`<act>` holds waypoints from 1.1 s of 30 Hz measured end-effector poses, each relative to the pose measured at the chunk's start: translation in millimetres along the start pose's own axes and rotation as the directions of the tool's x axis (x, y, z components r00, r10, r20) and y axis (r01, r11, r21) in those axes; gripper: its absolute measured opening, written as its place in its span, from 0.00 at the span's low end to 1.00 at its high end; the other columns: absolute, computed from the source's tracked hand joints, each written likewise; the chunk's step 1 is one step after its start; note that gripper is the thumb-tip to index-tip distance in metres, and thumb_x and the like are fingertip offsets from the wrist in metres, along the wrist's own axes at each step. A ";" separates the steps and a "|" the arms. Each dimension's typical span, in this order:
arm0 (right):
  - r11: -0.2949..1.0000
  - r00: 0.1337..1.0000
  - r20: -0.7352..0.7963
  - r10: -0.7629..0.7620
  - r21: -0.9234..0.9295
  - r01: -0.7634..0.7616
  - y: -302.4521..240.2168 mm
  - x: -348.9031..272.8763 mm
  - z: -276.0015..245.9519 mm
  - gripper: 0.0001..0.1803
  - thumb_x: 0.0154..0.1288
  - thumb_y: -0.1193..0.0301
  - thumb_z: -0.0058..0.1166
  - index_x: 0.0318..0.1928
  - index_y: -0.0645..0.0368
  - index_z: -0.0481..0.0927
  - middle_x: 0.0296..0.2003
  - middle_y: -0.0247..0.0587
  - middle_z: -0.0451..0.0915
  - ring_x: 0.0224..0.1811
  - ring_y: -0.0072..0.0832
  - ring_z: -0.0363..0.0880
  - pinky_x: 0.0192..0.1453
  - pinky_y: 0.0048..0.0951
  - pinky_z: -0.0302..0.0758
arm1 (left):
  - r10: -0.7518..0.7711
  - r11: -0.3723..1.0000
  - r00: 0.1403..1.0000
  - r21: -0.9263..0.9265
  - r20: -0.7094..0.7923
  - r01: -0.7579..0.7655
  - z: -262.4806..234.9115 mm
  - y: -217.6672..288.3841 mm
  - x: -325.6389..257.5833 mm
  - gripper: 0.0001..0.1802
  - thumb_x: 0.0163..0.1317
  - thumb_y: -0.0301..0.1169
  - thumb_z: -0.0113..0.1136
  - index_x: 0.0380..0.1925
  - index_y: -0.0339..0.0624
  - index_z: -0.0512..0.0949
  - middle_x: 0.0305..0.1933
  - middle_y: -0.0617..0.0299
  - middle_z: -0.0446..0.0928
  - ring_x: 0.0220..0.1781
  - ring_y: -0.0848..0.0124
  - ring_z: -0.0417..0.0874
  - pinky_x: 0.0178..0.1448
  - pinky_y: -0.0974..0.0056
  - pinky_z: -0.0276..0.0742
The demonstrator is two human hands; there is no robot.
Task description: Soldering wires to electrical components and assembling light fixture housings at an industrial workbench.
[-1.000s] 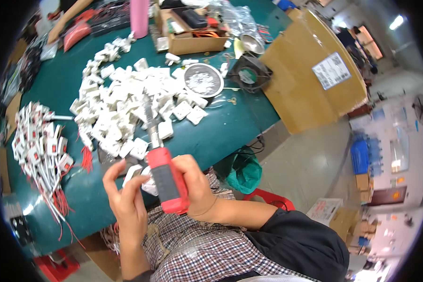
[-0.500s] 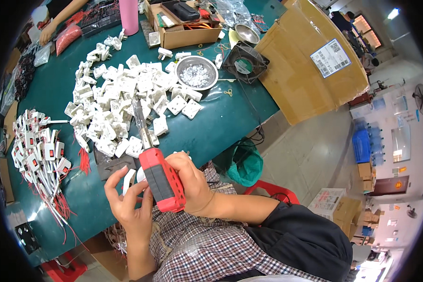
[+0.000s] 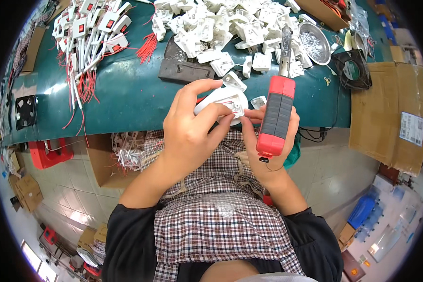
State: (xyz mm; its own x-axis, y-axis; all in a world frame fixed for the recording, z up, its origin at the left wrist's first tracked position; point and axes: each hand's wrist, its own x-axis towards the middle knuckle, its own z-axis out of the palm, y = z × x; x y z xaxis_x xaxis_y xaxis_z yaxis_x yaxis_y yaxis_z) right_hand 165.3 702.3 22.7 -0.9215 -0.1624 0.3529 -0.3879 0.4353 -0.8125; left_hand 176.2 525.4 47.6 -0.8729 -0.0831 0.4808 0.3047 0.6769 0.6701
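Note:
My left hand [image 3: 190, 117] pinches a white plastic plug housing [image 3: 228, 97] between its fingertips. Thin red wire shows inside the housing's open side. Beside it, my right hand [image 3: 254, 151] wraps round a red and black soldering gun [image 3: 279, 110], whose long metal nozzle points away over the white parts. The thumb and a finger of that hand also touch the housing's right edge. Just beyond lie a loose white part [image 3: 234, 81] and a dark block [image 3: 185, 70]. Many more white plastic housings [image 3: 207, 28] are heaped behind them.
White switch cords with red rockers and wires [image 3: 87, 51] lie at the left. Back right, a metal bowl [image 3: 314, 44] stands near a black fan [image 3: 353, 69] and a cardboard flap [image 3: 385, 117]. The green table's front edge [image 3: 141, 134] runs before me.
The view has swung, bringing the heap toward the top. My right hand has tilted the gun upright, and its fingers now meet the housing held by my left hand.

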 end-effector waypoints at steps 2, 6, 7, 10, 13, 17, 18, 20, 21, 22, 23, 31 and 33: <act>1.000 1.000 0.019 0.014 0.015 -0.014 -2.6 -0.8 -0.7 0.37 0.58 0.92 0.64 0.63 0.66 0.59 0.49 0.45 0.74 0.46 0.32 0.87 0.45 0.28 0.86 | 0.016 1.000 1.000 0.025 -0.010 -0.015 -0.1 0.1 -2.6 0.11 0.46 0.24 0.76 0.29 0.44 0.83 0.55 0.56 0.80 0.50 0.56 0.83 0.47 0.58 0.82; 0.979 0.992 0.027 0.126 0.158 -0.128 -12.1 -4.7 -8.2 0.30 0.63 0.86 0.63 0.62 0.65 0.64 0.48 0.45 0.77 0.46 0.31 0.86 0.49 0.30 0.83 | -0.007 1.000 1.000 0.021 -0.019 0.008 1.6 1.1 -5.3 0.11 0.45 0.24 0.76 0.27 0.43 0.82 0.54 0.56 0.80 0.49 0.56 0.84 0.46 0.58 0.82; 0.938 0.973 0.021 0.231 0.260 -0.229 -15.7 -8.3 -11.7 0.27 0.65 0.82 0.65 0.61 0.65 0.66 0.47 0.44 0.78 0.46 0.31 0.85 0.50 0.32 0.82 | -0.015 1.000 1.000 0.014 -0.009 0.015 2.4 1.3 -5.8 0.11 0.45 0.24 0.76 0.26 0.42 0.81 0.54 0.54 0.80 0.49 0.56 0.84 0.46 0.58 0.82; 0.959 0.967 0.171 0.189 0.180 -0.220 -24.3 -7.1 -47.9 0.26 0.70 0.80 0.61 0.63 0.65 0.64 0.49 0.44 0.78 0.49 0.30 0.85 0.50 0.33 0.82 | -0.032 0.999 0.999 0.011 -0.012 0.032 1.6 1.1 -7.7 0.10 0.46 0.23 0.76 0.25 0.42 0.81 0.54 0.52 0.80 0.48 0.56 0.85 0.47 0.58 0.82; 0.905 0.932 0.113 0.346 0.222 -0.363 -56.7 -6.7 -66.3 0.22 0.76 0.65 0.57 0.61 0.63 0.68 0.43 0.40 0.79 0.34 0.22 0.80 0.45 0.30 0.79 | -0.037 0.999 0.999 0.011 -0.032 0.037 4.7 1.2 -8.6 0.10 0.46 0.23 0.75 0.24 0.42 0.80 0.54 0.52 0.81 0.47 0.57 0.85 0.46 0.59 0.81; 0.864 0.892 0.142 0.429 0.222 -0.451 -57.2 -21.3 -108.2 0.27 0.70 0.68 0.62 0.64 0.66 0.68 0.40 0.42 0.75 0.23 0.17 0.68 0.31 0.25 0.72 | -0.055 0.998 0.997 0.003 -0.049 0.056 7.7 2.2 -9.2 0.10 0.46 0.23 0.74 0.23 0.41 0.79 0.53 0.52 0.81 0.46 0.57 0.85 0.46 0.59 0.81; 0.868 0.887 0.177 0.426 0.195 -0.456 -57.5 -23.6 -116.2 0.26 0.70 0.70 0.62 0.63 0.66 0.69 0.39 0.42 0.75 0.21 0.16 0.67 0.29 0.24 0.70 | -0.061 0.998 0.997 0.001 -0.050 0.061 8.1 2.7 -9.2 0.10 0.46 0.23 0.74 0.23 0.41 0.79 0.53 0.52 0.81 0.46 0.57 0.85 0.46 0.59 0.81; 0.893 0.889 0.195 0.414 0.104 -0.438 -58.0 -28.2 -131.5 0.21 0.67 0.72 0.63 0.56 0.66 0.73 0.38 0.42 0.77 0.25 0.20 0.71 0.32 0.25 0.72 | -0.070 0.998 0.996 0.004 -0.052 0.070 8.7 3.4 -9.2 0.10 0.47 0.23 0.74 0.23 0.41 0.79 0.53 0.53 0.81 0.45 0.57 0.85 0.44 0.60 0.81; 0.911 0.892 0.210 0.401 0.017 -0.413 -58.0 -29.6 -137.9 0.15 0.64 0.75 0.63 0.49 0.65 0.77 0.37 0.41 0.79 0.30 0.24 0.76 0.36 0.27 0.74 | -0.074 0.997 0.996 0.003 -0.053 0.075 9.4 3.4 -9.5 0.10 0.47 0.23 0.74 0.23 0.41 0.79 0.53 0.53 0.81 0.45 0.57 0.85 0.44 0.60 0.81; 0.921 0.893 0.227 0.388 -0.070 -0.382 -57.4 -29.4 -142.4 0.10 0.60 0.77 0.64 0.42 0.65 0.81 0.35 0.40 0.80 0.34 0.27 0.80 0.39 0.29 0.76 | -0.070 0.998 0.996 -0.002 -0.057 0.070 10.1 3.1 -9.8 0.10 0.47 0.23 0.74 0.23 0.41 0.79 0.53 0.53 0.81 0.45 0.58 0.85 0.44 0.60 0.81; 0.941 0.913 0.245 0.327 -0.170 -0.292 -57.3 -27.0 -145.3 0.10 0.55 0.78 0.66 0.38 0.64 0.82 0.32 0.44 0.81 0.31 0.33 0.82 0.37 0.30 0.76 | -0.065 0.998 0.996 -0.008 -0.060 0.064 10.6 3.1 -9.8 0.10 0.47 0.23 0.74 0.24 0.41 0.79 0.53 0.53 0.81 0.45 0.58 0.85 0.44 0.60 0.81; 0.983 0.915 0.371 0.159 -0.150 -0.110 -57.2 -5.0 -136.4 0.12 0.48 0.81 0.67 0.35 0.63 0.80 0.27 0.42 0.79 0.24 0.35 0.79 0.30 0.30 0.73 | -0.049 0.998 0.996 -0.030 -0.080 0.047 13.1 -0.3 -10.7 0.11 0.46 0.23 0.73 0.24 0.41 0.77 0.51 0.55 0.80 0.43 0.58 0.83 0.40 0.60 0.80; 0.981 0.895 0.418 0.156 -0.173 -0.090 -58.5 -1.6 -136.5 0.12 0.47 0.82 0.66 0.34 0.63 0.80 0.26 0.42 0.79 0.24 0.34 0.78 0.29 0.29 0.72 | -0.052 0.998 0.995 -0.039 -0.081 0.049 12.9 -0.3 -10.6 0.11 0.46 0.23 0.73 0.24 0.41 0.77 0.51 0.55 0.80 0.43 0.58 0.83 0.41 0.60 0.80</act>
State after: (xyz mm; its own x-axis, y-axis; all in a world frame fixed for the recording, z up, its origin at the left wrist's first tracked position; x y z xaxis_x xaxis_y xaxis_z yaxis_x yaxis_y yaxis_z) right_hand 192.5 798.0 133.0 -0.8941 -0.4478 -0.0049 -0.2937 0.5946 -0.7484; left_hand 180.4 535.5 35.1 -0.8540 -0.1769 0.4893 0.2761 0.6430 0.7144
